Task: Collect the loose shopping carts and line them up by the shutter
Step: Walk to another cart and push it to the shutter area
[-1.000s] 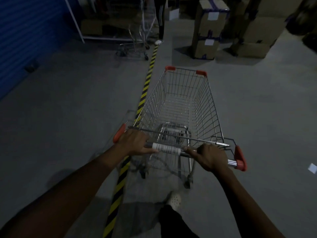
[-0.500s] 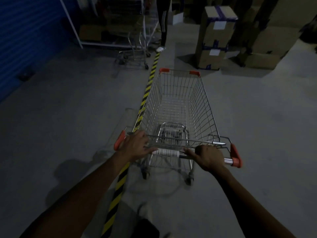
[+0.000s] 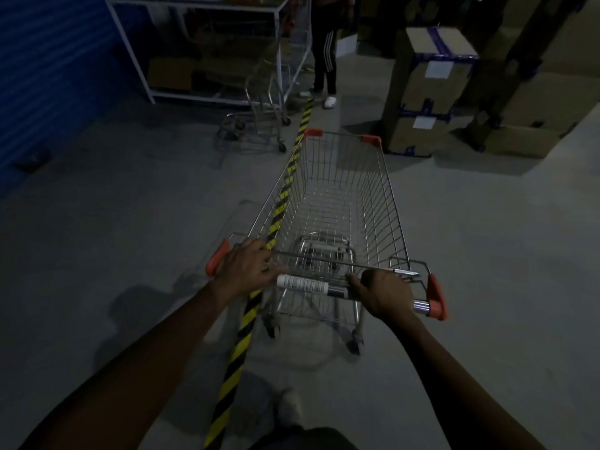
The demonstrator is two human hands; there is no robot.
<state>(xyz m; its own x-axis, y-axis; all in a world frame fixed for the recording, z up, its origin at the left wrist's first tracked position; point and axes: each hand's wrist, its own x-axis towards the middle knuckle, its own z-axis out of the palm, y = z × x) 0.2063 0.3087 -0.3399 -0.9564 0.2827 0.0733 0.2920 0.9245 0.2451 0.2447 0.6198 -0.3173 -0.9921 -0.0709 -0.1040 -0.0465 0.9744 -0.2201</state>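
Hands, left hand (image 3: 248,271) and right hand (image 3: 384,295), each keep a closed grip on the handle (image 3: 311,285) of the empty cart (image 3: 337,203), at 12 o'clock. Its nose may strike the parked cart (image 3: 259,125) at 11 o'clock or the boxes (image 3: 422,92) at 1 o'clock, if the turn toward the blue shutter (image 3: 48,76) at 10 o'clock comes late.

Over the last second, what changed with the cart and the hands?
The cart rolled forward along the striped floor tape, closing on the parked carts, the shelf frame and the stacked boxes. Nothing was taken or released. Unchanged: left hand and right hand keep their grip on the handle; the basket is empty.
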